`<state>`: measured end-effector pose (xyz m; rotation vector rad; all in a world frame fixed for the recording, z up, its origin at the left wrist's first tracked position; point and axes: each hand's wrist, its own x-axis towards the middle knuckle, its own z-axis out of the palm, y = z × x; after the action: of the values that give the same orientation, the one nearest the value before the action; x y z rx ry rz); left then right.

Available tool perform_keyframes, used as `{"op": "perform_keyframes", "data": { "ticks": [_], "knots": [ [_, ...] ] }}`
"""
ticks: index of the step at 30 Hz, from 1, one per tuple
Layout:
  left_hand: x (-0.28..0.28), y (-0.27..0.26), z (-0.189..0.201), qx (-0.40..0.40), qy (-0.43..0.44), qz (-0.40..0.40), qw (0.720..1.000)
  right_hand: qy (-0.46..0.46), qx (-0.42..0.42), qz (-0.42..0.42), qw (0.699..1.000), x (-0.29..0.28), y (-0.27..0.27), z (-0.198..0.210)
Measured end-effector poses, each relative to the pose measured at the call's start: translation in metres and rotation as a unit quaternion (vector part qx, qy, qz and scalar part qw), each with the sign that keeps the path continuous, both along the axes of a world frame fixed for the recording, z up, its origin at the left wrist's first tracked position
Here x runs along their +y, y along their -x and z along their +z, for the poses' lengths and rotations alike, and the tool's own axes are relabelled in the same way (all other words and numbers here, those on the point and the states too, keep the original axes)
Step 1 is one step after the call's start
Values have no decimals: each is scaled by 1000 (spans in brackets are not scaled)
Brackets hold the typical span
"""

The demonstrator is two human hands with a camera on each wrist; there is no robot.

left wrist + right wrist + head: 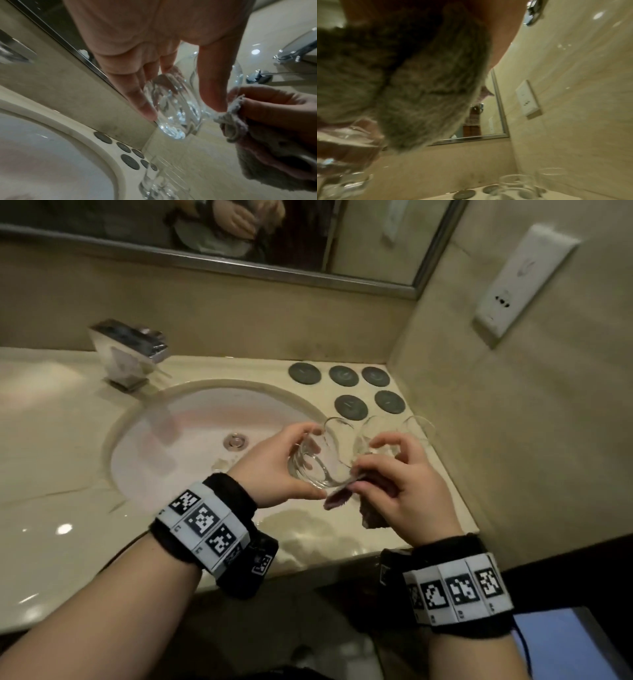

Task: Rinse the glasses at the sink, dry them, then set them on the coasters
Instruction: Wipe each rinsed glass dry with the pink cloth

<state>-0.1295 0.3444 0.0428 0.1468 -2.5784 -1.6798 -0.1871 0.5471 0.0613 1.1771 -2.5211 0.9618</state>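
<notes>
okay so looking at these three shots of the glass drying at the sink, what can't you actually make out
- Right hand: in the right wrist view the cloth hides its fingers.
- Glasses waiting on the counter: the head view hides them partly behind the hands, so their count is unclear.
- Held glass: wet or dry cannot be told; the left wrist view is blurred.
- Coasters: any marks are too small.

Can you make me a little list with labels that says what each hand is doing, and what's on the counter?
left hand: grips a clear glass, tipped on its side
right hand: pinches a grey cloth against the glass
coasters: five dark round ones on the counter, all bare
other glasses: at least two stand by the coasters
sink: basin left of the coasters, no running water visible
faucet: chrome, behind the sink
</notes>
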Motion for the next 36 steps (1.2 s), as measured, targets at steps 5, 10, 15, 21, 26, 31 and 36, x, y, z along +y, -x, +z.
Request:
{"op": "perform_keyframes", "data": {
  "ticks": [5, 10, 15, 21, 26, 31, 36],
  "knots": [
    [58, 60, 9, -18, 32, -106, 994, 22, -8, -33, 999, 60, 31, -2],
    [86, 91, 11, -37, 20, -52, 998, 31, -41, -92, 994, 100, 62, -16],
    [87, 108, 14, -13, 18, 55, 998, 3, -143, -147, 979, 120, 93, -43],
    [92, 107, -3, -35, -15, 122, 992, -47, -173, -119, 976, 116, 117, -69],
    [89, 101, -10, -58, 102, 175, 978, -162, -142, -122, 969, 110, 136, -82],
    [90, 104, -9, -65, 107, 184, 975, -189, -127, -119, 966, 108, 145, -88],
    [92, 107, -9, -65, 91, 194, 975, -191, -113, -114, 968, 102, 146, -92]
  ]
}}
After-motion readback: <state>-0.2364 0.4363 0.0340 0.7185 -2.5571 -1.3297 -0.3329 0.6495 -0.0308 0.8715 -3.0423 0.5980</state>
